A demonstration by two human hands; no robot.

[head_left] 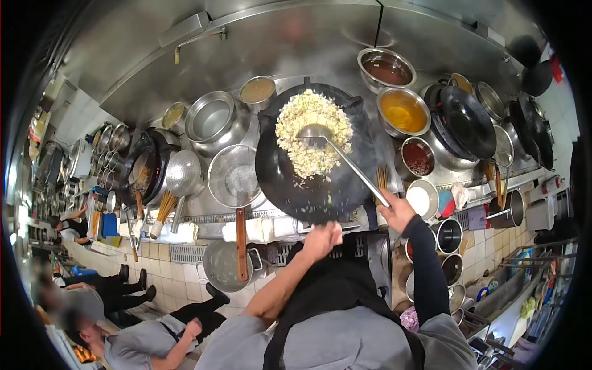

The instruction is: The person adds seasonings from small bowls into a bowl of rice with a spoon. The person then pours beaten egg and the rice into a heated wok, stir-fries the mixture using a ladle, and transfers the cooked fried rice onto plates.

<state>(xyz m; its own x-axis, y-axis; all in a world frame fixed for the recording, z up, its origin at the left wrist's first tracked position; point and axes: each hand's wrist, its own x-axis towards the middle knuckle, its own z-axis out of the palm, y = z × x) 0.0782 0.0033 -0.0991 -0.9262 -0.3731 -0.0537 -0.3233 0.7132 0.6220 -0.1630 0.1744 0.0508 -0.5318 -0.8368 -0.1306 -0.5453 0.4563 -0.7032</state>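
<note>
A large black wok (283, 185) sits on the stove in front of me, with fried rice (314, 117) heaped up its far side. My right hand (398, 211) is closed around the long handle of a metal ladle (351, 161). The ladle's bowl rests in the rice. At the wok's near rim, my left hand (322, 242) is closed; what it grips, if anything, is hidden. A few loose grains lie lower in the wok.
Left of the wok are a wire strainer (240, 196) with a wooden handle and a steel pot (198, 137). To the right stand a bowl of yellow liquid (385, 103), a pot of red sauce (408, 169) and another black wok (475, 126). Other people (132, 342) are at lower left.
</note>
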